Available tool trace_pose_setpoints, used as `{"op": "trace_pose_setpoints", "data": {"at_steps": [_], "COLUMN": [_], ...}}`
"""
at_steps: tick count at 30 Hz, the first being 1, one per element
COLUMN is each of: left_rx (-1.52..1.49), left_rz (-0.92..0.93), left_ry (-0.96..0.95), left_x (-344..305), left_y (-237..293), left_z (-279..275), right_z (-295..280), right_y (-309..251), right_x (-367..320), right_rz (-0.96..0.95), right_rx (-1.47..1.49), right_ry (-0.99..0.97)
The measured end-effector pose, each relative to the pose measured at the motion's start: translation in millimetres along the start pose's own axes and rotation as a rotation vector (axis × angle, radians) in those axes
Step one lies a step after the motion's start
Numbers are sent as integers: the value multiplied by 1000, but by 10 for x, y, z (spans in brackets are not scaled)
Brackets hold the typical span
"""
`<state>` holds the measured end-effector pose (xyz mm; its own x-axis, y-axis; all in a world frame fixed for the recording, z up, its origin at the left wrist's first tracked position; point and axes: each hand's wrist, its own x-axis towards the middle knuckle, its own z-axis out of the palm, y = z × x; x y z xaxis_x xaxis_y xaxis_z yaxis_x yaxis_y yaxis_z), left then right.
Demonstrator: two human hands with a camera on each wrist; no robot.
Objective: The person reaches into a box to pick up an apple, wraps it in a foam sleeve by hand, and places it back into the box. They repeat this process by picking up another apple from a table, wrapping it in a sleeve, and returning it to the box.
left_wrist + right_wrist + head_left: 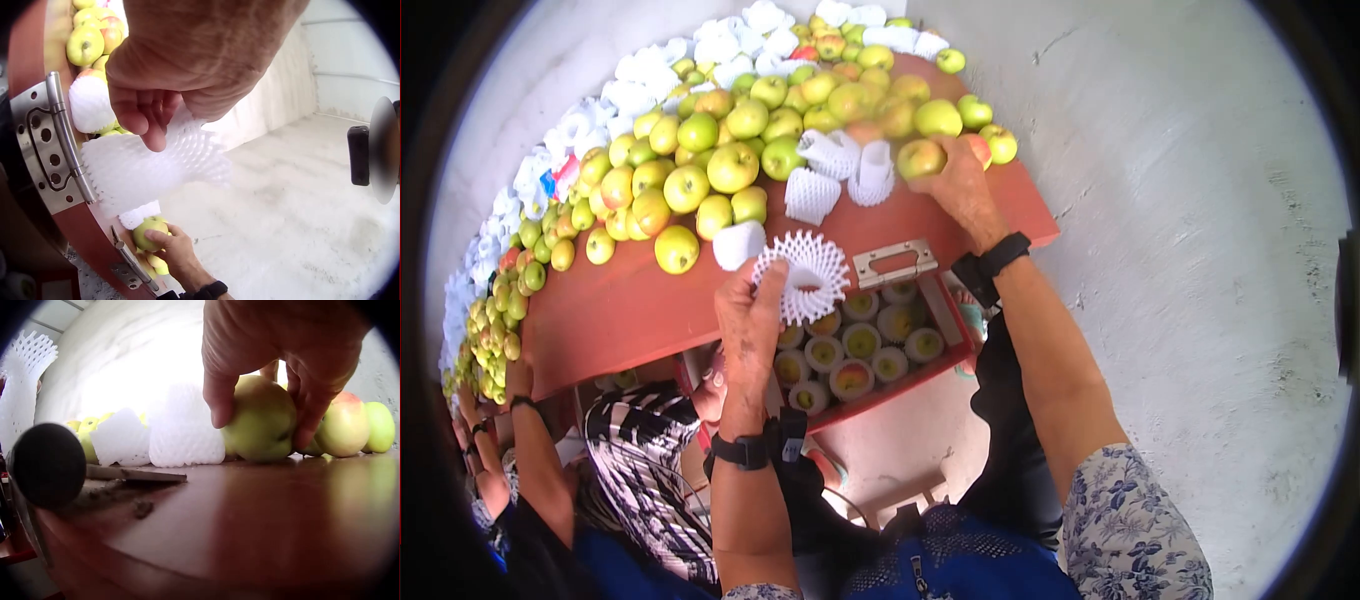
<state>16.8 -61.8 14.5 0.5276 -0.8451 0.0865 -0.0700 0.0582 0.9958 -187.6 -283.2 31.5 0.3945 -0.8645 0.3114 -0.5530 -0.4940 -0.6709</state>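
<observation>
Above the table's front edge my left hand (750, 315) pinches a white foam net sleeve (805, 275), its mesh end spread wide. In the left wrist view the sleeve (156, 165) hangs from the thumb and fingers. My right hand (965, 190) grips a yellow-green apple (922, 159) at the table's right end. Seen from the right wrist, thumb and fingers stand on either side of this apple (261, 419), low over the red tabletop. Several white foam sleeves (812, 195) lie just left of it, and a reddish apple (344, 425) sits beside the fingers.
A large heap of apples (730, 168) covers the back of the red table (630, 310), with foam sleeves (640, 75) piled behind. Below the edge, a red crate (960, 345) holds sleeved apples. A metal hinge (893, 263) sits at the edge. Another person's arm (540, 455) is at left.
</observation>
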Motion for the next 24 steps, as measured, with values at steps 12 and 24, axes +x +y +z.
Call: {"op": "trace_pose_setpoints", "data": {"at_steps": [12,24], "left_rx": [-31,0], "left_rz": [13,28], "left_ry": [-104,-27], "left_x": [-24,4], "left_y": [-29,-71], "left_z": [94,227], "right_z": [-98,-270], "right_y": [101,181], "right_x": [-101,-179], "right_rz": [148,225], "right_rx": [180,571], "right_ry": [-25,-126]}}
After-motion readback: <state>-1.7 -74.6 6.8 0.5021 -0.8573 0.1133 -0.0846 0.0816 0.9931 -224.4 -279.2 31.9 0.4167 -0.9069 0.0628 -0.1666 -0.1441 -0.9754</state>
